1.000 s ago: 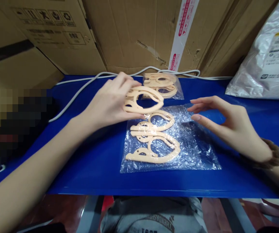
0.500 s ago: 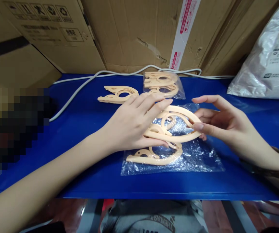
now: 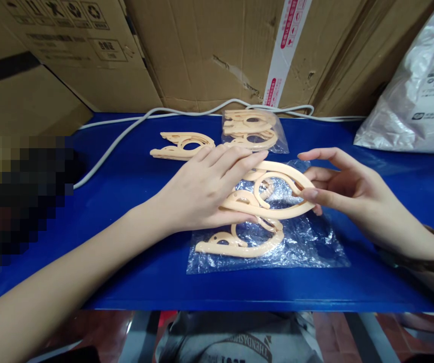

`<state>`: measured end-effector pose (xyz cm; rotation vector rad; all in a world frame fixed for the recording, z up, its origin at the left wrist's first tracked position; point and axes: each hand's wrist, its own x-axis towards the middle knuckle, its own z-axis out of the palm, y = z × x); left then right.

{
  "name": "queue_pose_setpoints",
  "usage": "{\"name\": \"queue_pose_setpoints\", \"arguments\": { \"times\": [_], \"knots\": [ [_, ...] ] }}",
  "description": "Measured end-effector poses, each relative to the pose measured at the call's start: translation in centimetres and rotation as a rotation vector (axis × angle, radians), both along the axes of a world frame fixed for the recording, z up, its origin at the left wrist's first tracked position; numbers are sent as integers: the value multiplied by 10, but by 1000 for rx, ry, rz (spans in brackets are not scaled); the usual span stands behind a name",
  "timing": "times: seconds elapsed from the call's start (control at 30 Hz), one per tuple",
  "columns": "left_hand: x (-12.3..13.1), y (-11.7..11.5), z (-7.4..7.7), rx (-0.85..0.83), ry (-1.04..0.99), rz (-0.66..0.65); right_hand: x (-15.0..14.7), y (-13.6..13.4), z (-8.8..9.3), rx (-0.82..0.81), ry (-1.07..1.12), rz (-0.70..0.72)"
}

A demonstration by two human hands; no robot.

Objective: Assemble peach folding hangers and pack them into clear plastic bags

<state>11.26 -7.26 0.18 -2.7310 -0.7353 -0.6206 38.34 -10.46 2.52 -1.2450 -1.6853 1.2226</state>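
A beige folding clothes hanger (image 3: 292, 209) is held between both hands, above a clear plastic bag (image 3: 315, 247). My left hand (image 3: 209, 191) wraps over its two arms from the left, thumb below and fingers across the top. With thumb and fingers, my right hand (image 3: 333, 186) pinches the rounded right end; its index finger is raised off the hanger. Another folded hanger (image 3: 254, 248) rests with the bag beneath, partly hidden by the held one. Behind my left hand lies a loose folded hanger (image 3: 182, 146), next to bagged hangers (image 3: 252, 123).
A white cable (image 3: 126, 121) runs along the back of the blue table (image 3: 133, 282). Cardboard boxes (image 3: 201, 50) stand behind it. A silvery plastic parcel bag (image 3: 401, 111) sits at the back right, and dark pixelated blocks cover the left side.
The hanger's two arms look slightly shifted between my hands, its near arm a little higher. Both hands keep their hold, and the other hangers stay where they were.
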Motion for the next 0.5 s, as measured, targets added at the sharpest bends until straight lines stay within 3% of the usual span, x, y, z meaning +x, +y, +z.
{"name": "queue_pose_setpoints", "arguments": {
  "times": [0.5],
  "knots": [
    [1, -5, 4, 40, -30, -23, 3, -2, 1, 50, -67, 32]
  ]
}}
